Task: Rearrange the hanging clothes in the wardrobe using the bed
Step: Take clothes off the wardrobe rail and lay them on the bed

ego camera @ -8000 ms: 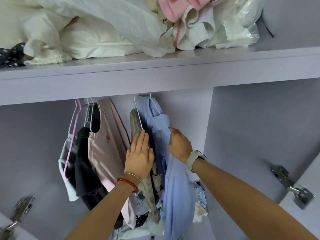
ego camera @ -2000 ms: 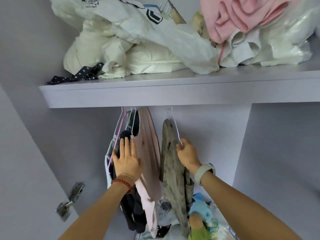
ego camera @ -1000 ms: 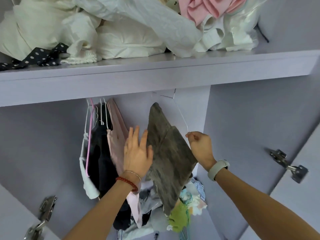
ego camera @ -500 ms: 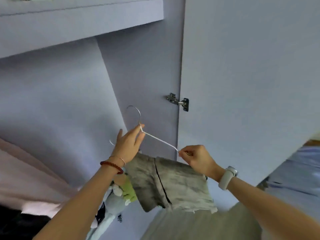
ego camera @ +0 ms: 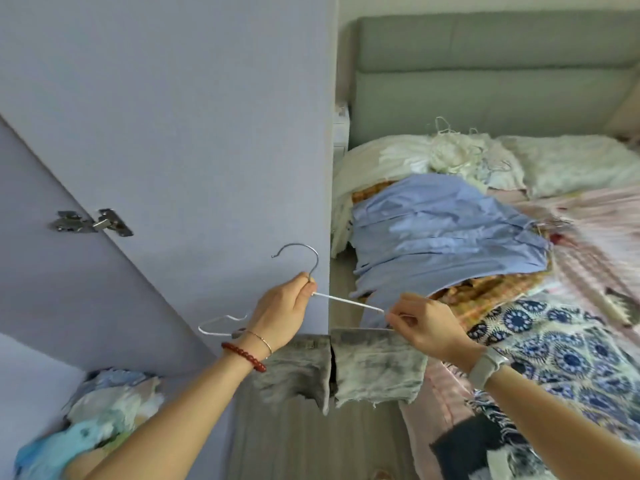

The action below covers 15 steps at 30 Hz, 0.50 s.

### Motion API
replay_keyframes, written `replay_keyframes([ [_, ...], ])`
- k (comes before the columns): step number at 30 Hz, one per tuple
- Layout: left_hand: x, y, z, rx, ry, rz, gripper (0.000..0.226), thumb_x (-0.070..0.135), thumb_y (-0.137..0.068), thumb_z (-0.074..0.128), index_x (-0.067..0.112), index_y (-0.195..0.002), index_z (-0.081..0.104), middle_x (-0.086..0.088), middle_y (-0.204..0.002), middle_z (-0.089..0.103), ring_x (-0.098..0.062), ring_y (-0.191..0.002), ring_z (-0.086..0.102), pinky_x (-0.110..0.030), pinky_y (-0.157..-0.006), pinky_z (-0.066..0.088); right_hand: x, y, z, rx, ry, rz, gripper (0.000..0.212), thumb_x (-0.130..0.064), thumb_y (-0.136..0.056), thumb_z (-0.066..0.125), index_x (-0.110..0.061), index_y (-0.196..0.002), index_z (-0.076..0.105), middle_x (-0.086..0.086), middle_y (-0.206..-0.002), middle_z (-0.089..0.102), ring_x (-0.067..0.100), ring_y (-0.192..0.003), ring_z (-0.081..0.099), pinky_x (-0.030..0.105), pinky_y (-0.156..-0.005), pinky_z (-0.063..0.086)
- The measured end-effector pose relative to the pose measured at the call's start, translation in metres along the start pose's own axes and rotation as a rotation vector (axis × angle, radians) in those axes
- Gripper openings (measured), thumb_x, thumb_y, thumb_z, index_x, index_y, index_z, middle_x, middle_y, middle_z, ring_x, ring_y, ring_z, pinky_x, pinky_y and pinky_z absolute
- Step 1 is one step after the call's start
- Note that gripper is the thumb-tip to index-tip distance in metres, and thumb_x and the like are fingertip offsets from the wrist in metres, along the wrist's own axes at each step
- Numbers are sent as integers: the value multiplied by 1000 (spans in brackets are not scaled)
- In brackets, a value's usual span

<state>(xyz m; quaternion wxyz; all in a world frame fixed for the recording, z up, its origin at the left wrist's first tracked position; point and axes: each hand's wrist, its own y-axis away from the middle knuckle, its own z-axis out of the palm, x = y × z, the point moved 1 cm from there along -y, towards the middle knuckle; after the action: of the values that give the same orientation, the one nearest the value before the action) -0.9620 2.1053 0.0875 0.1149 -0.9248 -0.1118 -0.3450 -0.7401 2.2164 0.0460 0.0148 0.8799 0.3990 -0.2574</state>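
A white wire hanger (ego camera: 346,301) with a grey metal hook is held up at the centre of the frame, in front of the edge of the lilac wardrobe door (ego camera: 194,133). The left hand (ego camera: 282,311) pinches the base of the hook, fingers curled and clamped on the wire; the right hand (ego camera: 427,325) pinches the hanger's right shoulder, its fingers likewise closed on the wire. A pair of grey washed-denim shorts (ego camera: 343,367) hangs folded over the hanger's lower bar, just below both hands, above the floor and beside the bed (ego camera: 588,237). On the bed, in the right half of the frame, a light blue shirt (ego camera: 440,230) lies spread over a pile of other clothes, with white garments (ego camera: 433,157) near the grey-green headboard (ego camera: 485,71). A metal hinge (ego camera: 91,223) shows at left, and mixed clothes (ego camera: 97,417) lie in the wardrobe at lower left.
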Motion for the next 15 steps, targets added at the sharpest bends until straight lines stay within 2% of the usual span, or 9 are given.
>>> replay_keyframes([
  [4, 50, -33, 42, -59, -20, 105, 25, 27, -97, 39, 11, -84, 54, 7, -48, 37, -23, -55, 45, -32, -55, 28, 39, 37, -22, 80, 23, 115, 47, -54, -82, 37, -17, -76, 65, -6, -79, 60, 10, -55, 51, 29, -44, 43],
  [6, 76, -50, 61, -93, -13, 152, 27, 29, -97, 40, 22, -72, 48, 7, -46, 38, -19, -55, 47, -30, -52, 30, 58, 54, -35, 136, 19, 173, 48, -54, -84, 37, -15, -79, 65, -8, -77, 56, 5, -52, 45, 29, -41, 42],
  [7, 89, -57, 69, -114, 2, 179, 30, 28, -97, 41, 28, -67, 42, 6, -45, 40, -16, -53, 48, -25, -49, 30, 67, 61, -41, 168, 15, 191, 46, -52, -85, 38, -16, -81, 65, -11, -76, 54, 1, -50, 42, 28, -40, 42],
  [10, 125, -79, 98, -162, 46, 272, 35, 25, -96, 43, 29, -62, 37, 4, -46, 39, -9, -55, 47, -21, -49, 29, 92, 79, -57, 250, -5, 210, 37, -44, -91, 39, -16, -81, 61, -11, -70, 54, 0, -48, 43, 25, -38, 42],
  [13, 154, -101, 124, -169, 52, 310, 38, 26, -96, 43, 26, -59, 36, 4, -46, 38, -14, -48, 41, -24, -48, 26, 111, 89, -72, 341, 7, 256, 36, -37, -92, 38, -15, -68, 52, -14, -54, 41, -2, -39, 32, 17, -35, 30],
  [15, 172, -114, 141, -174, 78, 326, 39, 26, -97, 43, 23, -59, 35, 4, -47, 37, -14, -47, 38, -27, -49, 25, 122, 95, -82, 393, 18, 291, 37, -36, -93, 36, -13, -70, 55, -16, -50, 38, -8, -38, 28, 11, -36, 24],
])
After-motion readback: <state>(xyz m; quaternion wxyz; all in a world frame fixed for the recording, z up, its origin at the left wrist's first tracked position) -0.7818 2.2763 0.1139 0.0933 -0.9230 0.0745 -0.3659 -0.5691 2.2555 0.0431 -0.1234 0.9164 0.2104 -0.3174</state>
